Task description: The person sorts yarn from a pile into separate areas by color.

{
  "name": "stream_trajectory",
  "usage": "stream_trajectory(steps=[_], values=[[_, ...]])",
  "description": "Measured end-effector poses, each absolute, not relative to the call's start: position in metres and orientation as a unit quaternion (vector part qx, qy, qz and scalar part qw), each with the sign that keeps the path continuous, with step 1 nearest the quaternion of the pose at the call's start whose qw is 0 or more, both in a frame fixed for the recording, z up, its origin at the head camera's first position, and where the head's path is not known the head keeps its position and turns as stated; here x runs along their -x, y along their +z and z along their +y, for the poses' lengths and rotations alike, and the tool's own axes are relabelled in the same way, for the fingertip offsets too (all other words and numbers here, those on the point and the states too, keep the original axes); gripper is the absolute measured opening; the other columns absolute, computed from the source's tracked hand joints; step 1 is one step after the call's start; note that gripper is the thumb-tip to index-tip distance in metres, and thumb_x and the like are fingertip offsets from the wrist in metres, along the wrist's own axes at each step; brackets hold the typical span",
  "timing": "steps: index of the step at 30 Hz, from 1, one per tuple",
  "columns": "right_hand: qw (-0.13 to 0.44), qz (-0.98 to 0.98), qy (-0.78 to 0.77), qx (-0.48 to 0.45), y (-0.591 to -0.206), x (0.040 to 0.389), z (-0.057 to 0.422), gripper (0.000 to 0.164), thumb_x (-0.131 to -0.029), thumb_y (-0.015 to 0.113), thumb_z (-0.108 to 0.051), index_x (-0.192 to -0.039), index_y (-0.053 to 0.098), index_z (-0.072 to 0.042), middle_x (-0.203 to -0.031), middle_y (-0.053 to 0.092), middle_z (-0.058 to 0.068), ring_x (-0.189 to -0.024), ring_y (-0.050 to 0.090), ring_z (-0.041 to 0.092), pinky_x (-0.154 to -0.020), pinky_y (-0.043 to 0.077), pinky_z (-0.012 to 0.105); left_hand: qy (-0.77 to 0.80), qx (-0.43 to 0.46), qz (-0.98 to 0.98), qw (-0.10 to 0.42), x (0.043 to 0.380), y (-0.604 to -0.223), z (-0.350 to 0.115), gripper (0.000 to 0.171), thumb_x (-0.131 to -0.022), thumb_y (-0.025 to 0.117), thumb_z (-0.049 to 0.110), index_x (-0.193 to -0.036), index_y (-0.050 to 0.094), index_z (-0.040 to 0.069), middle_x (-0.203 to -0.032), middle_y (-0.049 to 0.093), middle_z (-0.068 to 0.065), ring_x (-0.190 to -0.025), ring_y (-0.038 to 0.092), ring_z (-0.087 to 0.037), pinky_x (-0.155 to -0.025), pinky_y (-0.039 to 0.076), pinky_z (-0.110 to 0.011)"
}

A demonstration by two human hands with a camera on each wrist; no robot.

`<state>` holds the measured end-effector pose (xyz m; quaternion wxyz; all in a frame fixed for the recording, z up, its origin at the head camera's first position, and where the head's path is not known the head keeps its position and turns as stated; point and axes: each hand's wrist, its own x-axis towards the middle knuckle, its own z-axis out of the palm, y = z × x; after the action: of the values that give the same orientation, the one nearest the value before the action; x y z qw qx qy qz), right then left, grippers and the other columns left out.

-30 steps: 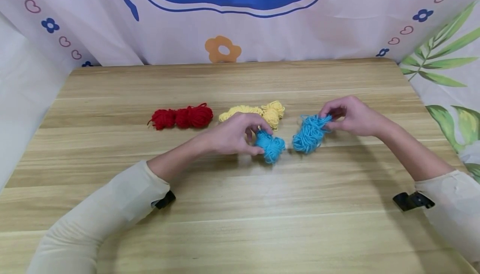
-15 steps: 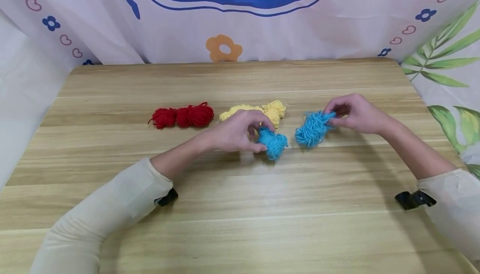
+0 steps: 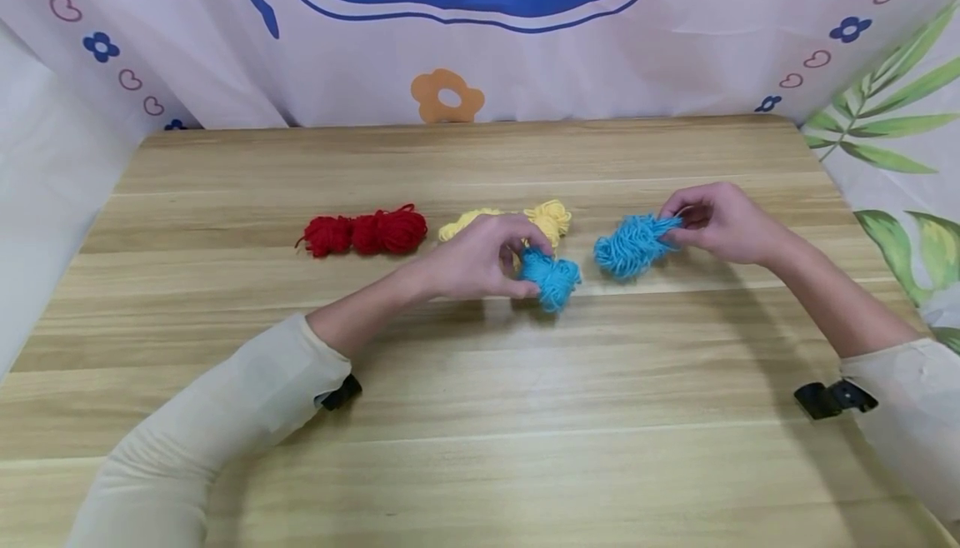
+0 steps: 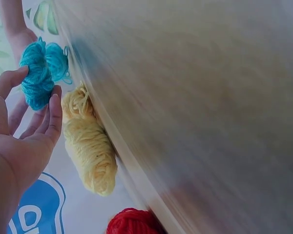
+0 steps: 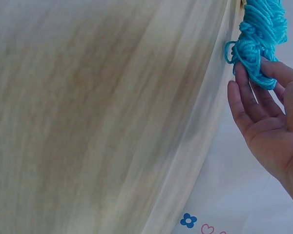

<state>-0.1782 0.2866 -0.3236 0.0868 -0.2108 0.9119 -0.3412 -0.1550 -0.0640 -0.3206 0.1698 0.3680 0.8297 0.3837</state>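
In the head view my left hand pinches a small blue yarn bundle between thumb and fingers, in front of the yellow yarn. My right hand grips the gathered end of a longer blue yarn skein, whose fuller end points left. A short gap separates the two blue pieces. The left wrist view shows the thumb on one side of the blue bundle and fingertips under the other. In the right wrist view, thumb and fingers pinch the end of the blue skein.
Behind my left hand lies a yellow yarn skein, partly hidden by it. A red yarn skein, tied into sections, rests farther left on the wooden table. A printed cloth hangs beyond the table's back edge.
Both hands have shifted slightly away from me and to the right, carrying their blue yarn. The right skein has turned to lie flatter. Red and yellow skeins stay put.
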Motion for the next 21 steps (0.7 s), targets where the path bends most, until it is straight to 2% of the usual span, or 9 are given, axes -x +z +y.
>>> stream_trajectory(steps=[12,21], values=[[0.083,0.923,-0.328,0.180,-0.324,0.180,0.293,0.011,-0.090,0.075,0.007,-0.099,0.073,0.002,-0.105,0.071,0.018,-0.085,0.062,-0.004,-0.076,0.051,0.008,0.396,-0.369,0.824,0.169,0.157,-0.321,-0.057,0.042,-0.084,0.087,0.012,-0.121,0.072,0.003,-0.120,0.069,-0.007,-0.102,0.062,-0.022,-0.083,0.057,-0.026],[0.071,0.926,-0.330,0.168,-0.325,0.183,0.296,0.010,-0.089,0.076,0.006,-0.099,0.073,0.003,-0.104,0.071,0.019,-0.082,0.062,-0.008,-0.074,0.050,0.007,0.400,-0.378,0.819,0.165,0.157,-0.321,-0.051,0.039,-0.084,0.087,0.011,-0.119,0.072,0.001,-0.116,0.069,-0.010,-0.097,0.063,-0.022,-0.081,0.058,-0.026]])
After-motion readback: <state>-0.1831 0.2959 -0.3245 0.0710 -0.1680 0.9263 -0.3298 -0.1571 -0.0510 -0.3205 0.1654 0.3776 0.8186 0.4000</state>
